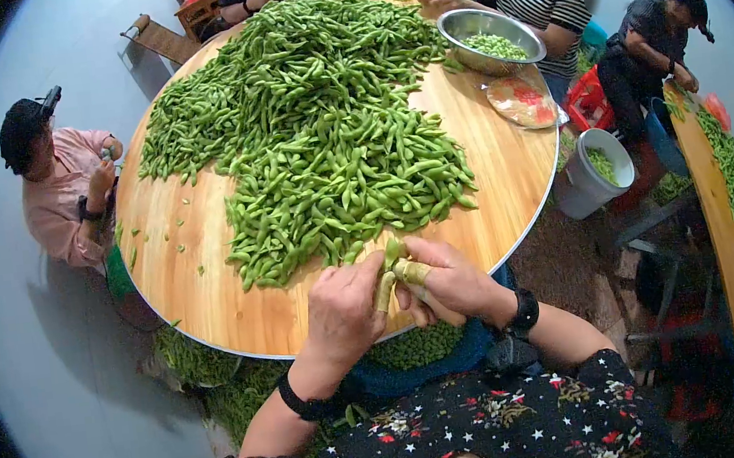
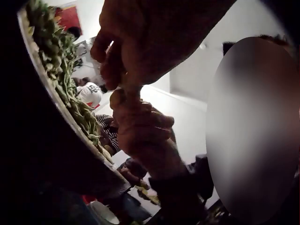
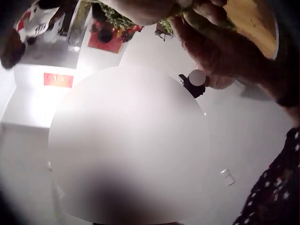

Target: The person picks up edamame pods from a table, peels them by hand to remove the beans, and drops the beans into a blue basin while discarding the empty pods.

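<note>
Seemingly shelling a pod (image 1: pixel 393 251), pinched in left hand (image 1: pixel 346 302) and right hand (image 1: pixel 453 281) at the near edge of the worktop (image 1: pixel 511 178); next, likely press to split it.

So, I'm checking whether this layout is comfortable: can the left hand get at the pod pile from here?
Probably yes: the pod pile starts just beyond the left hand on the table, with nothing visible between, though that hand is busy with a pod.
</note>
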The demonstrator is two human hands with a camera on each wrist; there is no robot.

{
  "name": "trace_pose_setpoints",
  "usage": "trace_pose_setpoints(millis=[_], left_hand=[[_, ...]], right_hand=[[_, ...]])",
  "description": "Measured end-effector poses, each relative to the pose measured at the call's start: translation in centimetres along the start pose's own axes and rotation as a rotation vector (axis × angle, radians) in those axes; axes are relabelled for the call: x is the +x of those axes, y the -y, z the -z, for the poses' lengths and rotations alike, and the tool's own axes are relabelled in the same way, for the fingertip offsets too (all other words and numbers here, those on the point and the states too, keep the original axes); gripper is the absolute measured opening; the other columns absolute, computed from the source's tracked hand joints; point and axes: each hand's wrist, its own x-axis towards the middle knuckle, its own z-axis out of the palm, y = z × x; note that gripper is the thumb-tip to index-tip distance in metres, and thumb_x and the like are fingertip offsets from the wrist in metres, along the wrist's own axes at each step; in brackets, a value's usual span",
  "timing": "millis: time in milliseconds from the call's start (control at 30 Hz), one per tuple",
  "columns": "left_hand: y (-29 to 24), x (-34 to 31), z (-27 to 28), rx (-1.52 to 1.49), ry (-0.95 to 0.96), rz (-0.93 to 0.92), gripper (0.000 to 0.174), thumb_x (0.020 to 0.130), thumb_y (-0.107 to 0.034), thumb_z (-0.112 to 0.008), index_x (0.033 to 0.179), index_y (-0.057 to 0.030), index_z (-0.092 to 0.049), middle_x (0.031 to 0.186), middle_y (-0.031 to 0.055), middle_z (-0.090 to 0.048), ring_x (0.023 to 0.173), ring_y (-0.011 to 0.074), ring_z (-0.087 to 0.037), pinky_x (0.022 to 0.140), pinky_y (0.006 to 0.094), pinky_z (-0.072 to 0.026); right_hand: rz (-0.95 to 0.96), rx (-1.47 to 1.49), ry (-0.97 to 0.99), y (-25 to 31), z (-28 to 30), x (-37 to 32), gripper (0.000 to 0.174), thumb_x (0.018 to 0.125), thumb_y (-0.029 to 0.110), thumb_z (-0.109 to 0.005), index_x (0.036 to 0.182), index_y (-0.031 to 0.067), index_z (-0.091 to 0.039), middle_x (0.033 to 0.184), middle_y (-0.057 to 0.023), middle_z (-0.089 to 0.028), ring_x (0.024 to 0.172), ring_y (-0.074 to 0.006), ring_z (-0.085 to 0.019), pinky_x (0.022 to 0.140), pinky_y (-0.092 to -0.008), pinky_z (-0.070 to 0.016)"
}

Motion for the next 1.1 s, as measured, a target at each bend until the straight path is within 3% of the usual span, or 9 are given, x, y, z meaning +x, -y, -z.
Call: trace_pose_setpoints(millis=[233, 333, 400, 533, 667, 767, 1000, 1067, 1100], left_hand=[[-0.2, -0.8, -2.2, -0.445, -0.105, 0.383, 0.015, 0.090, -0.010, -0.050, 0.099, -0.0007, -0.057, 0.075, 0.0065, -0.059, 0.067, 0.0128, -0.055, 0.061, 0.0266, -0.0456], [1.5, -0.3, -3.3, -0.599, -0.121, 0.436, 0.015, 0.090, -0.009, -0.046, 0.098, -0.0011, -0.056, 0.076, 0.0104, -0.061, 0.061, 0.0198, -0.058, 0.056, 0.0308, -0.0463], [2.0, -0.2, -3.0, -1.043, 0.012, 0.760, 0.016, 0.094, -0.013, -0.047, 0.101, -0.0025, -0.057, 0.082, -0.0006, -0.061, 0.066, 0.0079, -0.055, 0.059, 0.0236, -0.0450], [1.7, -0.2, -2.6, -0.753, 0.054, 0.593, 0.024, 0.089, -0.006, -0.052, 0.112, 0.0000, -0.057, 0.084, 0.0078, -0.064, 0.071, 0.0136, -0.059, 0.065, 0.0267, -0.0475], [1.6, -0.4, -2.7, -0.459, 0.110, 0.427, 0.045, 0.080, 0.006, -0.051, 0.124, 0.0027, -0.050, 0.094, 0.0217, -0.063, 0.082, 0.0333, -0.063, 0.071, 0.0355, -0.0500], [-0.4, -0.2, -1.6, -0.266, 0.090, 0.280, 0.063, 0.075, 0.013, -0.047, 0.136, 0.0035, -0.036, 0.101, 0.0266, -0.061, 0.088, 0.0432, -0.060, 0.075, 0.0406, -0.0499], [-1.5, -0.8, -0.7, -0.301, 0.131, 0.194, 0.079, 0.073, 0.015, -0.047, 0.145, -0.0005, -0.019, 0.098, 0.0280, -0.061, 0.085, 0.0436, -0.060, 0.074, 0.0447, -0.0491], [-1.6, -1.1, -1.1, -0.357, 0.051, 0.214, 0.067, 0.083, 0.009, -0.049, 0.144, -0.0070, -0.027, 0.078, 0.0135, -0.062, 0.065, 0.0233, -0.061, 0.060, 0.0331, -0.0487], [-1.5, -1.1, -0.9, -0.357, 0.050, 0.216, 0.067, 0.083, 0.009, -0.049, 0.144, -0.0070, -0.027, 0.078, 0.0135, -0.062, 0.065, 0.0233, -0.061, 0.060, 0.0331, -0.0487]], right_hand=[[0.105, -0.155, -0.088, -2.0, -0.2, 0.8, 0.015, 0.095, 0.016, -0.042, 0.099, 0.0037, -0.051, 0.067, -0.0052, -0.057, 0.052, -0.0139, -0.057, 0.046, -0.0271, -0.0466], [0.224, -0.326, -0.161, -2.3, 0.4, 1.5, 0.016, 0.093, 0.014, -0.045, 0.100, 0.0038, -0.054, 0.077, -0.0056, -0.058, 0.065, -0.0131, -0.058, 0.057, -0.0273, -0.0477], [0.093, -0.069, -0.075, -2.2, 1.2, 2.0, 0.017, 0.092, 0.014, -0.047, 0.103, 0.0035, -0.054, 0.081, -0.0059, -0.057, 0.068, -0.0133, -0.058, 0.060, -0.0284, -0.0479], [0.223, -0.656, -0.265, -2.1, 2.4, 1.8, 0.018, 0.089, 0.011, -0.054, 0.104, 0.0015, -0.054, 0.085, -0.0147, -0.062, 0.070, -0.0244, -0.062, 0.064, -0.0328, -0.0491], [0.675, -0.701, -0.349, -2.3, 1.0, 1.3, 0.025, 0.084, 0.007, -0.062, 0.107, 0.0010, -0.056, 0.086, -0.0160, -0.062, 0.078, -0.0252, -0.063, 0.067, -0.0334, -0.0484], [0.686, -0.815, -0.346, -2.6, 0.7, 1.6, 0.024, 0.079, 0.003, -0.065, 0.101, 0.0004, -0.056, 0.084, -0.0166, -0.059, 0.077, -0.0324, -0.061, 0.066, -0.0371, -0.0478], [0.646, -0.754, -0.302, -2.4, 0.5, 2.0, 0.020, 0.073, 0.001, -0.058, 0.092, -0.0004, -0.053, 0.082, -0.0192, -0.054, 0.077, -0.0376, -0.055, 0.067, -0.0414, -0.0463], [0.644, -0.705, -0.274, -2.4, 0.9, 2.0, 0.020, 0.073, 0.001, -0.057, 0.092, -0.0004, -0.053, 0.082, -0.0189, -0.054, 0.076, -0.0370, -0.055, 0.067, -0.0404, -0.0464], [0.528, -0.628, -0.287, -1.9, 0.9, 1.6, 0.021, 0.072, 0.001, -0.056, 0.092, -0.0002, -0.053, 0.082, -0.0188, -0.054, 0.076, -0.0365, -0.055, 0.067, -0.0395, -0.0464]])
